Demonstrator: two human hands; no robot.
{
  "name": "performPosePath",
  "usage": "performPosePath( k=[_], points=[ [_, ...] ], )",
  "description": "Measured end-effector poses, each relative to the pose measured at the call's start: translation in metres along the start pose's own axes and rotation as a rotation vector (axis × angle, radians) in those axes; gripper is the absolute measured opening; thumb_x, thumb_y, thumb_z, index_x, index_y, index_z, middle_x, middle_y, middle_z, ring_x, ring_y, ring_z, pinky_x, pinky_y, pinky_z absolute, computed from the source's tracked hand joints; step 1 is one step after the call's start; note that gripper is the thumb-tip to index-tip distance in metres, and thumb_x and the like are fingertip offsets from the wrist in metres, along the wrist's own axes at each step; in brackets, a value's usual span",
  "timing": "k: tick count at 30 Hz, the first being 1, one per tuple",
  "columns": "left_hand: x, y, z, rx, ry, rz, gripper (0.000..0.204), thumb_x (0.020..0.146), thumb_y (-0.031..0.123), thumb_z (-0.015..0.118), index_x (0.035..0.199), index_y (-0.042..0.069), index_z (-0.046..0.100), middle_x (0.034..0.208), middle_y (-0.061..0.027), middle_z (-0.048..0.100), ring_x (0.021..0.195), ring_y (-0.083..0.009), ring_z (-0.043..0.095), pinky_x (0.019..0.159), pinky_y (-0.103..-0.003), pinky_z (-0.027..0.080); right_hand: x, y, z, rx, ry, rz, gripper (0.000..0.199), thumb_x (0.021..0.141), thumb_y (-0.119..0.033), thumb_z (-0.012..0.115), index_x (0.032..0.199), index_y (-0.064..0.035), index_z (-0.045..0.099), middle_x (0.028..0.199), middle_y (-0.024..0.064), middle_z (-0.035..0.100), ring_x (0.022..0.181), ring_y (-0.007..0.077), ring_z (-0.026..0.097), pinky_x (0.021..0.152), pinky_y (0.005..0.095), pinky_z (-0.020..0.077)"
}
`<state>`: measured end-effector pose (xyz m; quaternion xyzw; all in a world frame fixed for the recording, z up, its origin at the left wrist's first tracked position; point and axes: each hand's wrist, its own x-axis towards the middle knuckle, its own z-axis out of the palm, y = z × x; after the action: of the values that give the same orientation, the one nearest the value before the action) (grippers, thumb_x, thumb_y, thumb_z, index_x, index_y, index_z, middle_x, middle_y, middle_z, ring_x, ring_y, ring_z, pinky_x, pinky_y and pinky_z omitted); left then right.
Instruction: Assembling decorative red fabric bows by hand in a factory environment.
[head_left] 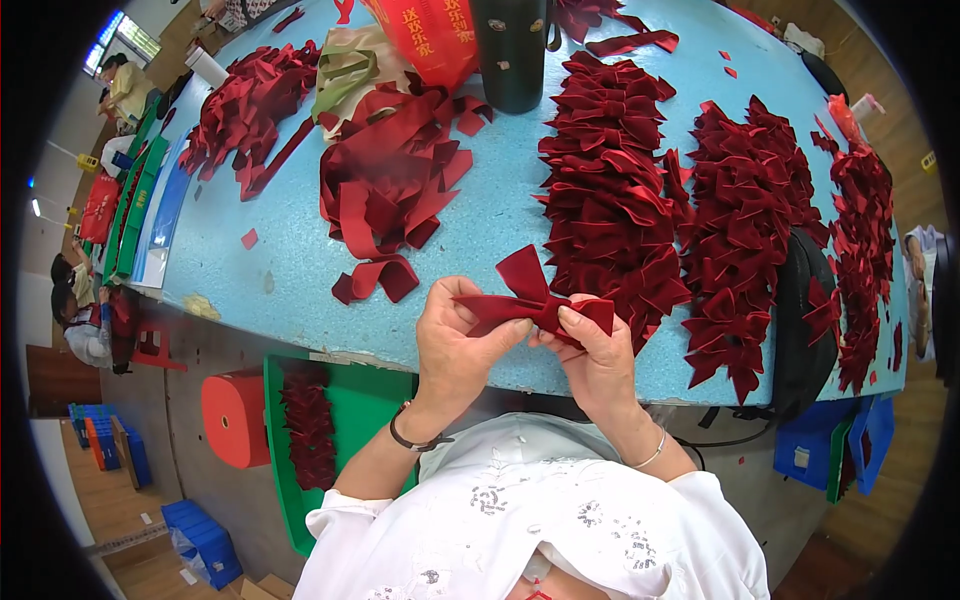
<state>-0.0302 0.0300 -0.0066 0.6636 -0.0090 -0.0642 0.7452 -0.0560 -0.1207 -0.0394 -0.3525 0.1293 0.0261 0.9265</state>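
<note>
Between my two hands, just over the table's near edge, is a dark red velvet ribbon bow (527, 292) with one tail standing up. My left hand (458, 322) pinches its left loop, thumb toward the middle. The fingers of my right hand (596, 350) close on the right side of the bow, thumb near its centre. Beyond my left hand lies a loose heap of cut red ribbon strips (390, 180). Finished-looking bows stand packed in a long row (610, 190) right beyond my right hand.
On the blue table (260, 310) are another strip pile (250, 110), more bow rows (740, 230), a dark bottle (511, 50), a red bag (425, 40) and a black bag (805, 330). A green tray (345, 385) and red roll (234, 420) sit below left. Other people work at far left.
</note>
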Motion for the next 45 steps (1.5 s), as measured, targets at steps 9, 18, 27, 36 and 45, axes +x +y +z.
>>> performPosePath(
  k=[9,18,27,36,45],
  points=[
    [0.012,0.001,-0.014,-0.153,-0.153,-0.156,0.031,0.074,0.0,0.069,0.1,-0.006,0.053,0.088,-0.0089,0.064,0.076,-0.0103,0.06,0.068,-0.022,0.048,0.0,-0.002,0.005,-0.058,-0.019,-0.053,0.013,0.083,-0.006,0.06,0.092,0.0013,0.056,0.083,0.0116,0.063,0.074,0.0214,0.064,0.069,0.0353,0.0547],
    [0.015,0.015,-0.02,0.213,-0.219,-0.149,0.012,0.075,0.009,0.071,0.078,-0.002,0.066,0.073,-0.0028,0.065,0.067,-0.0051,0.055,0.062,-0.02,0.043,-0.002,-0.003,-0.002,-0.342,-0.055,-0.169,0.013,0.08,-0.001,0.062,0.092,0.0013,0.056,0.083,0.01,0.063,0.073,0.0198,0.064,0.064,0.0327,0.056],
    [0.005,0.001,-0.016,0.276,-0.1,0.177,0.005,0.077,0.002,0.068,0.078,-0.002,0.066,0.072,-0.0019,0.06,0.065,-0.0059,0.05,0.056,-0.019,0.038,-0.001,-0.004,0.001,-0.545,-0.038,-0.239,0.014,0.08,-0.005,0.066,0.091,0.0004,0.058,0.074,0.0054,0.066,0.067,0.0095,0.062,0.062,0.0208,0.0477],
    [0.003,-0.01,-0.012,0.466,0.046,0.478,0.004,0.078,0.002,0.067,0.079,-0.001,0.064,0.071,-0.0026,0.059,0.065,-0.0066,0.05,0.057,-0.02,0.038,-0.003,-0.009,0.002,-0.779,-0.155,-0.3,0.014,0.079,0.002,0.064,0.091,0.0028,0.057,0.083,0.0098,0.063,0.069,0.0136,0.063,0.062,0.0245,0.0529],
    [0.006,-0.013,-0.017,-0.215,0.078,-0.138,0.011,0.082,0.011,0.067,0.084,0.001,0.064,0.079,-0.0004,0.061,0.076,-0.0066,0.051,0.071,-0.023,0.041,0.002,-0.006,-0.007,-0.275,-0.079,-0.045,0.015,0.082,-0.003,0.063,0.093,0.0016,0.055,0.081,0.0128,0.063,0.067,0.0202,0.062,0.064,0.0303,0.0522]
  ],
)
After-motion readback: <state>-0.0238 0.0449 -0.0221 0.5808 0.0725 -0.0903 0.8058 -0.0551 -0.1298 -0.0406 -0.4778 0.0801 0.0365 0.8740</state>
